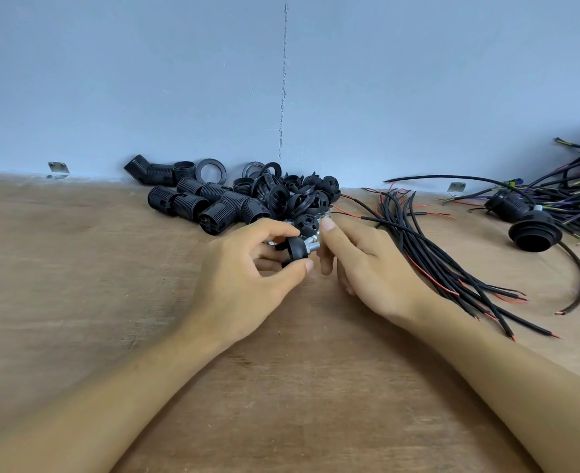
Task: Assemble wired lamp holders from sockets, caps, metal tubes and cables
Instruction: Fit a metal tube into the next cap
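I see a black cap (297,246) with a short metal tube (313,247) jutting right from it, raised just in front of the heap of black threaded sockets (210,203). Black cables (428,254) fan out right of that heap.

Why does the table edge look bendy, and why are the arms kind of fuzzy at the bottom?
In the head view, the wide-angle lens curves the back edge of the wooden table against the blue wall; the forearms smear near the bottom corners, while the left hand, right hand and black cap between them look sharper; the light is soft, with faint shadows.
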Demonstrator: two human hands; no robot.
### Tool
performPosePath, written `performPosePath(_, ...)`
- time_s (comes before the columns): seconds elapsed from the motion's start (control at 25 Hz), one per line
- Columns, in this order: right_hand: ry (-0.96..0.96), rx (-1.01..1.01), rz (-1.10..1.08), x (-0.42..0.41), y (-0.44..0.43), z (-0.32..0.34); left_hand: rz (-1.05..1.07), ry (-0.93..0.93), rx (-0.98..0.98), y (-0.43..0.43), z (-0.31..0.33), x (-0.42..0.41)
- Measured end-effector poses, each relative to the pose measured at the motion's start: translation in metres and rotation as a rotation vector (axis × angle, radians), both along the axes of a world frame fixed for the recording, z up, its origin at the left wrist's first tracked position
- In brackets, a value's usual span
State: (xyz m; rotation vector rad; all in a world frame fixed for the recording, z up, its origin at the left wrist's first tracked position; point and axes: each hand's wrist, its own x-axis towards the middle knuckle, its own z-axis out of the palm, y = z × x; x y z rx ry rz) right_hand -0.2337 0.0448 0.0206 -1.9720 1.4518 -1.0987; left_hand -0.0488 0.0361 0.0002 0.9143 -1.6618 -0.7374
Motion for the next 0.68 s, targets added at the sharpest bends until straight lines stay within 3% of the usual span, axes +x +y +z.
performPosePath(0.32, 0.234, -0.191, 0.072, -0.002, -0.003, -0.004, 0.052, -0.039, -0.007, 0.003, 0.003, 0.001)
performPosePath(0.48, 0.208, -0.126, 0.039, 0.002, -0.005, -0.003, 0.042, -0.073, -0.085, 0.002, 0.003, -0.001)
performPosePath(0.68, 0.056, 0.109, 0.035, 0.006, -0.007, 0.001, 0.057, -0.152, -0.283, 0.001, 0.001, -0.002)
